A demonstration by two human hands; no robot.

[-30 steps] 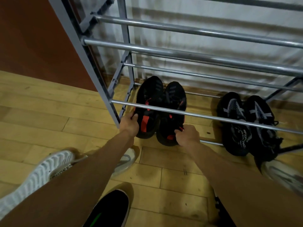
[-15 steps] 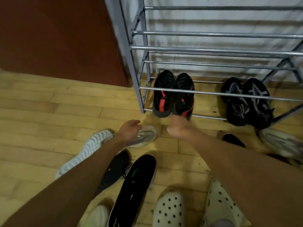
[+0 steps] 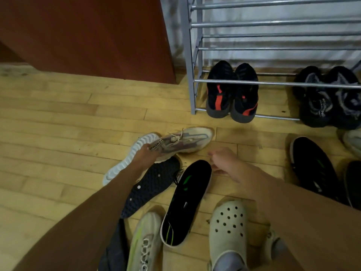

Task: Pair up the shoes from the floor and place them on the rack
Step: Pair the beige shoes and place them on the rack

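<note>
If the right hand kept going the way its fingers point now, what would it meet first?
The right hand points left over bare wooden floor; first in line is probably the pale grey laced sneaker under the left hand, though its height above the floor is unclear.

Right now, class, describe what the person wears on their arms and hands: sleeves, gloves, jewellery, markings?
Both forearms are bare up to the frame's edge; no sleeve shows. The left hand and right hand wear no gloves. No watch, bracelet or ring is visible, though the right hand is motion-blurred.
</note>
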